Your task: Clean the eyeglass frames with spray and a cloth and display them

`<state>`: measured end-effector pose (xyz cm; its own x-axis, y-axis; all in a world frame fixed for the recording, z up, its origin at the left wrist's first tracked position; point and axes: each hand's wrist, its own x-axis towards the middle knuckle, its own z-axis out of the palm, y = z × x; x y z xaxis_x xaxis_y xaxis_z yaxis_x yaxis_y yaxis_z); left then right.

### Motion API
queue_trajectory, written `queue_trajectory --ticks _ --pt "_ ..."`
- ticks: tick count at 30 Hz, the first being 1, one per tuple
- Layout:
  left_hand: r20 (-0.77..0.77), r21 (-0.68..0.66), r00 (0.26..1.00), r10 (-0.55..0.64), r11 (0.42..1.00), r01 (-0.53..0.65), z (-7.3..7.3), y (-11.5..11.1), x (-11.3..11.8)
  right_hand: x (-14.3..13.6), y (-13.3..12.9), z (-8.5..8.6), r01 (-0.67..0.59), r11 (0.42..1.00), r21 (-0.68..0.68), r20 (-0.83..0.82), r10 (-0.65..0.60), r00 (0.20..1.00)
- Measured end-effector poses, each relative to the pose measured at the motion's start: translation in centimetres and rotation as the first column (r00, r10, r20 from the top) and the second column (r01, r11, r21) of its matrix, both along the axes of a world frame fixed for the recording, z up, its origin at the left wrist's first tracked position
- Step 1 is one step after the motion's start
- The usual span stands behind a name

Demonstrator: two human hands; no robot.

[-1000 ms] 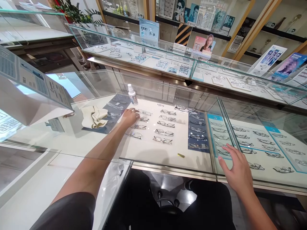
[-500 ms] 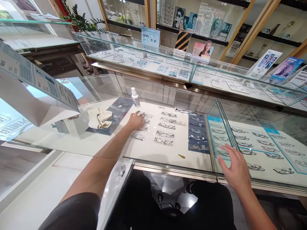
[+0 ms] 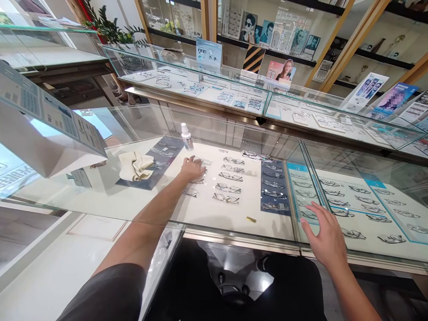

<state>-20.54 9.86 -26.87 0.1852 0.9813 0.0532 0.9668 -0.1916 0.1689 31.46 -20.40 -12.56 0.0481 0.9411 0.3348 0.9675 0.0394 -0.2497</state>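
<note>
So your left hand point(image 3: 193, 170) is palm-down over the left column of glasses point(image 3: 191, 192) in the display, fingers a bit bent, and honestly I can't make out if they're pinching anything. White spray bottle point(image 3: 187, 138) stands upright on the glass worktop point(image 3: 203, 217), just past those fingertips with a small gap. Crumpled cream cloth point(image 3: 134, 167) is off to the left, over a navy panel point(image 3: 159, 166). Your right hand point(image 3: 327, 237) has thumb and fingers spread apart, nothing in them, near the worktop's front edge. Little yellow-green strip point(image 3: 251, 219) shows between your hands, closer to you.
</note>
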Motion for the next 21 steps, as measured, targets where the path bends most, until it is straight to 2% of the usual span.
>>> queue_trajectory --ticks 9,13,17,21 --pt "-0.026 0.003 1.0 0.003 1.0 -0.003 0.6 0.1 0.6 -0.2 0.0 -0.1 0.012 1.0 0.003 -0.003 -0.012 1.0" --pt "-0.035 0.006 0.999 0.027 1.0 -0.026 1.2 -0.6 1.1 -0.2 0.1 -0.2 0.006 1.0 0.017 -0.002 -0.006 1.0" --pt "-0.035 0.065 0.998 0.047 0.997 -0.044 3.0 -3.0 1.1 -0.2 0.3 -0.3 0.003 1.0 0.029 -0.001 -0.003 1.0" --pt "-0.046 0.045 0.998 0.045 0.998 -0.043 5.5 -7.3 -0.1 -0.3 0.5 -0.4 0.002 0.999 0.039 -0.002 -0.001 1.0"
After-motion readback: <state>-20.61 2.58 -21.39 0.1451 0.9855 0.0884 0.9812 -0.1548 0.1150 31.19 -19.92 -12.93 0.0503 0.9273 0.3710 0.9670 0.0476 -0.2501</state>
